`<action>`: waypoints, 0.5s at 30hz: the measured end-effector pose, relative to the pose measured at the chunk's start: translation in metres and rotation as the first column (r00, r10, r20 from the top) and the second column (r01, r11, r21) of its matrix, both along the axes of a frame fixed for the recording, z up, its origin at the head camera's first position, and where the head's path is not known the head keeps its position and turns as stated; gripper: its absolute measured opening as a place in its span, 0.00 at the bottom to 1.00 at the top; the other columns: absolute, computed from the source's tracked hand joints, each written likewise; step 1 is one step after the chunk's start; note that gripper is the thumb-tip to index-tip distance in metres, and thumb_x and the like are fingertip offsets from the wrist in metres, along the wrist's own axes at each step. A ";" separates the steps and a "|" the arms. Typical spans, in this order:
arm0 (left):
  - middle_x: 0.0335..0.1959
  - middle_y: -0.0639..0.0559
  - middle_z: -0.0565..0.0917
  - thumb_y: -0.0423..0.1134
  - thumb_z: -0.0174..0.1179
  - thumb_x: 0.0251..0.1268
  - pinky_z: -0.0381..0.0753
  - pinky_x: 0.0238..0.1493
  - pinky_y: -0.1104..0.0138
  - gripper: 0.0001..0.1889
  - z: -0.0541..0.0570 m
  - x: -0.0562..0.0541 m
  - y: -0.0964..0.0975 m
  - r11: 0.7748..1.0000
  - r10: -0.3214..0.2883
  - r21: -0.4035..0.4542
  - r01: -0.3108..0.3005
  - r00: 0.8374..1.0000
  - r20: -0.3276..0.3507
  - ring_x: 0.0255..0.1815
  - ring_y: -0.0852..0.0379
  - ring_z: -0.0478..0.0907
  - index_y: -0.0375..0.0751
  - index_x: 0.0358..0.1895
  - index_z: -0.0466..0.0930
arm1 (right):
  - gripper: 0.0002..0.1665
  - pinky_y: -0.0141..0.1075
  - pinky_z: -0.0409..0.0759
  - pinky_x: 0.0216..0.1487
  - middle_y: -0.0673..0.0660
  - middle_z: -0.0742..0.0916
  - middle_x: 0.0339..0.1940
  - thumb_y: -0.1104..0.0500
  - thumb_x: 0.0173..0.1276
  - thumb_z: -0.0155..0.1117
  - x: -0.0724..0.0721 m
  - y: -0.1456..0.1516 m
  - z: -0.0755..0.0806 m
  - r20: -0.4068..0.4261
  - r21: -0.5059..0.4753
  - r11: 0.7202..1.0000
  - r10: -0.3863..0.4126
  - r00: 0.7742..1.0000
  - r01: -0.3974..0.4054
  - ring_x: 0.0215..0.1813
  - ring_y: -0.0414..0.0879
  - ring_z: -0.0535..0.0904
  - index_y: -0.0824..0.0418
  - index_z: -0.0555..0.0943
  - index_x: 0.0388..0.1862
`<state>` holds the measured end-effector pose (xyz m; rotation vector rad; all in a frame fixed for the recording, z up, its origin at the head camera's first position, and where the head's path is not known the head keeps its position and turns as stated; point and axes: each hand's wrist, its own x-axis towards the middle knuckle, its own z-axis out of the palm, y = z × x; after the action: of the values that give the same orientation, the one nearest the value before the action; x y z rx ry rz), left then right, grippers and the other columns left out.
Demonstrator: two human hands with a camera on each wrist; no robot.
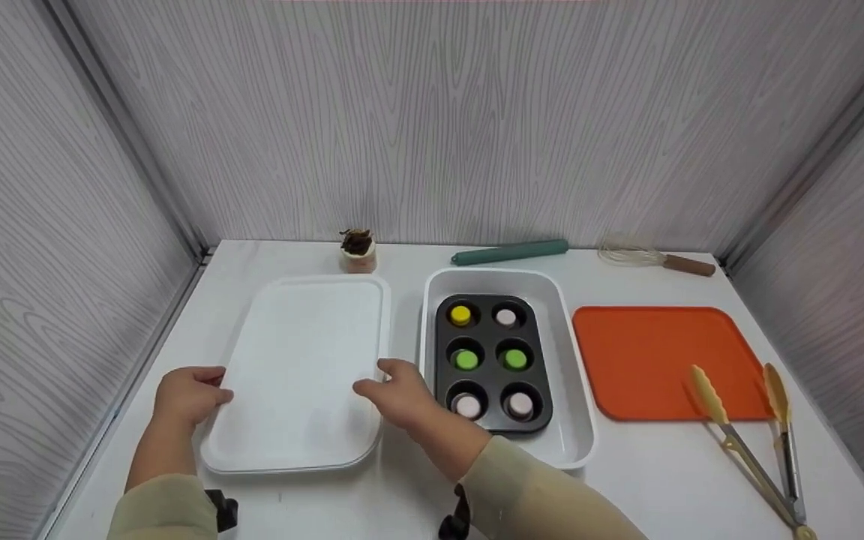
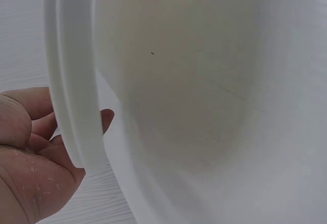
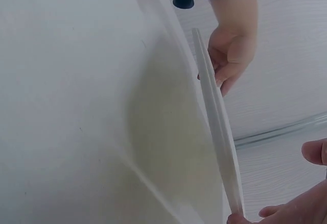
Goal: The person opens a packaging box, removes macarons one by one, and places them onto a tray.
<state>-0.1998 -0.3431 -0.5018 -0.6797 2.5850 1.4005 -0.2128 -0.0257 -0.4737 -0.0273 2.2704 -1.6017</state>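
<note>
A white rectangular lid (image 1: 304,367) with a raised rim lies level between both hands at the left of the table. My left hand (image 1: 188,394) pinches its left edge; in the left wrist view the rim (image 2: 76,81) passes between the fingers. My right hand (image 1: 406,397) holds the opposite edge, thumb over the top and a fingertip at the rim in the right wrist view. Underneath, a shadow falls on the table in both wrist views. Beside the right hand stands a white tub (image 1: 571,420), with a dark muffin tin (image 1: 488,375) inside holding yellow, green and pale round pieces.
Behind the lid stands a small pot with dark brown contents (image 1: 358,259). A green rolling pin (image 1: 511,253) and a whisk (image 1: 657,259) lie at the back. On the right, tongs (image 1: 758,465) overlap an orange mat (image 1: 661,360). Grey wood-grain walls enclose the table.
</note>
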 end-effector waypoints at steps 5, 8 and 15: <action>0.68 0.22 0.74 0.24 0.64 0.67 0.70 0.70 0.42 0.29 -0.003 -0.002 -0.002 1.000 0.028 -0.004 -0.028 1.000 0.004 0.71 0.26 0.69 0.19 0.71 0.70 | 0.44 0.54 0.69 0.75 0.69 0.74 0.76 0.54 0.69 0.71 0.004 -0.009 0.000 0.047 -0.025 1.000 0.005 0.999 -0.004 0.76 0.61 0.70 0.74 0.68 0.77; 0.67 0.22 0.74 0.23 0.64 0.67 0.70 0.72 0.43 0.29 -0.007 -0.004 -0.001 0.999 0.039 0.017 -0.039 0.999 0.003 0.71 0.27 0.69 0.18 0.70 0.70 | 0.44 0.53 0.69 0.74 0.69 0.74 0.75 0.53 0.68 0.71 0.005 -0.012 -0.004 0.074 -0.036 0.999 -0.009 0.997 0.012 0.75 0.60 0.71 0.73 0.69 0.76; 0.67 0.22 0.74 0.22 0.64 0.66 0.70 0.71 0.44 0.29 -0.020 -0.006 0.007 0.997 0.072 0.027 -0.072 0.997 -0.001 0.71 0.27 0.70 0.17 0.70 0.71 | 0.43 0.55 0.69 0.74 0.69 0.74 0.74 0.53 0.69 0.72 0.005 -0.014 -0.020 0.119 -0.044 0.997 -0.060 0.991 0.065 0.75 0.63 0.70 0.73 0.70 0.76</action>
<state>-0.2063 -0.3366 -0.5215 -0.7749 2.5620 1.4550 -0.2077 -0.0394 -0.4935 0.1242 2.1630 -1.6441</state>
